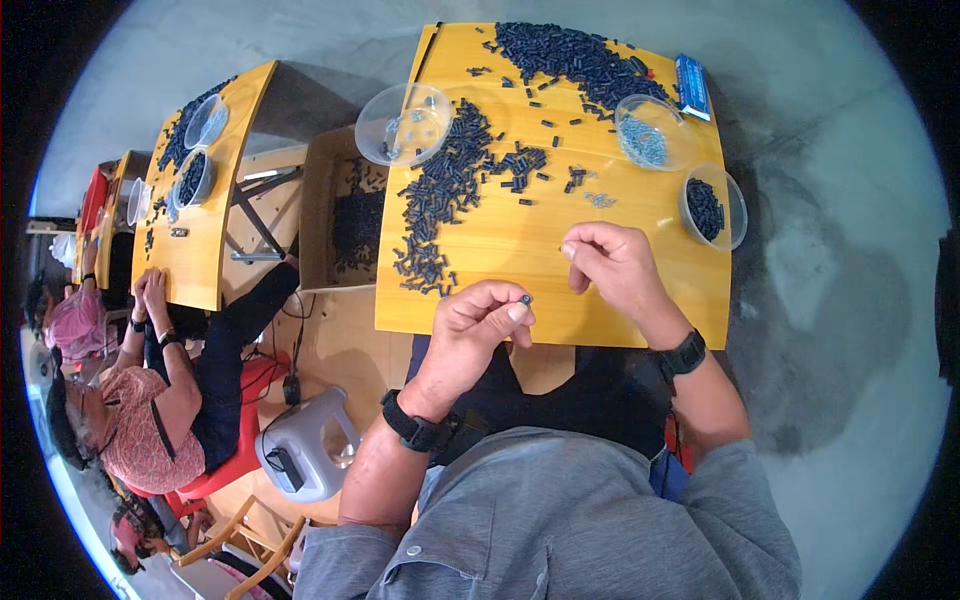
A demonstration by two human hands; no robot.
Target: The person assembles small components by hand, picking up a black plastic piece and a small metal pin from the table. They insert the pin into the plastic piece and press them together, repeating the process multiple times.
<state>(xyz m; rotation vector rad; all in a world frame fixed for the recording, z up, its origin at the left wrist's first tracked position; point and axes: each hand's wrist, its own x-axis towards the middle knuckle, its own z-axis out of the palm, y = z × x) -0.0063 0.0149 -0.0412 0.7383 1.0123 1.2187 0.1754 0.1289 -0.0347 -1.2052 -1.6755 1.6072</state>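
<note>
Between the thumb and fingers of my left hand point(478, 322) is a small black tube-shaped piece point(525, 299), its round end showing. My right hand point(612, 268) is pinched just to its right, over the yellow table point(560, 240). A tiny thing may sit at the fingertips there, too small to name. Beyond the hands lie a small cluster of silvery metal bits point(600, 200) and a few loose black pieces point(575, 179). A long heap of the same black pieces point(440, 190) runs down the table's left side.
A bigger black heap point(570, 60) covers the far edge beside a blue box point(692, 88). Clear plastic bowls stand around: one at left point(405, 125), one with metal bits point(645, 140), one with black pieces point(706, 210). Left are a cardboard box point(318, 220) and a co-worker point(160, 420).
</note>
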